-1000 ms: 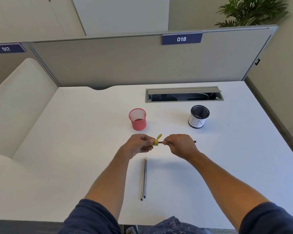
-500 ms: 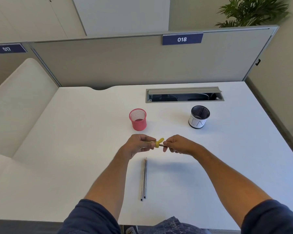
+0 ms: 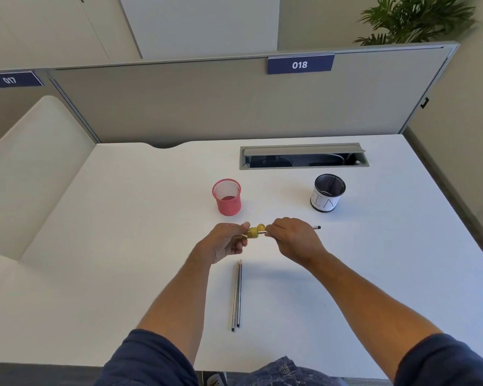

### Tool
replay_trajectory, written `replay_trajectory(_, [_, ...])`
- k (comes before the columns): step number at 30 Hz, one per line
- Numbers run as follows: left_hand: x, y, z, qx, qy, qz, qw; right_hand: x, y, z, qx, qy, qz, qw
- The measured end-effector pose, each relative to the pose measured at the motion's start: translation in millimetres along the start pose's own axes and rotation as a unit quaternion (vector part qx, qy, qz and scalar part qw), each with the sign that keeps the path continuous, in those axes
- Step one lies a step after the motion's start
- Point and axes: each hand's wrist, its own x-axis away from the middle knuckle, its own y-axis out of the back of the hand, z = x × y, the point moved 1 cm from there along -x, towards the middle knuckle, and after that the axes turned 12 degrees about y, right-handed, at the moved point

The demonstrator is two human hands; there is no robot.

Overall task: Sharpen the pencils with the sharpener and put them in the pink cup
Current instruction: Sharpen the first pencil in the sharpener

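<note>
You face a white counter [image 3: 123,246] backed by a grey partition [image 3: 207,107]; a plant [image 3: 413,18] stands behind.

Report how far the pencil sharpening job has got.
Done: nothing banked; the pink mesh cup holds no pencils. In hand: the left hand holds the yellow sharpener while the right hand grips a dark pencil pushed into it. Left: two grey pencils lie side by side on the white desk; whether they need sharpening is unclear. All three must go into the cup.

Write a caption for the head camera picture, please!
Left hand holds yellow sharpener, right hand holds pencil in it.
</note>
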Motion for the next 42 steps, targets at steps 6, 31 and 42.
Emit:
replay_trajectory(6, [0, 4, 2, -0.069, -0.03, 0.024, 0.997, 2, -5, -4, -0.058, -0.132, 0.161, 0.976])
replay_trajectory(31, [-3, -1, -1, -0.114, -0.07, -0.014, 0.991, -12, 8, -19, -0.379, -0.32, 0.255, 0.83])
replay_trajectory(42, [-4, -4, -5, 0.029, -0.011, -0.029, 0.999, -6, 5, -8, 0.047, 0.04, 0.022, 0.998])
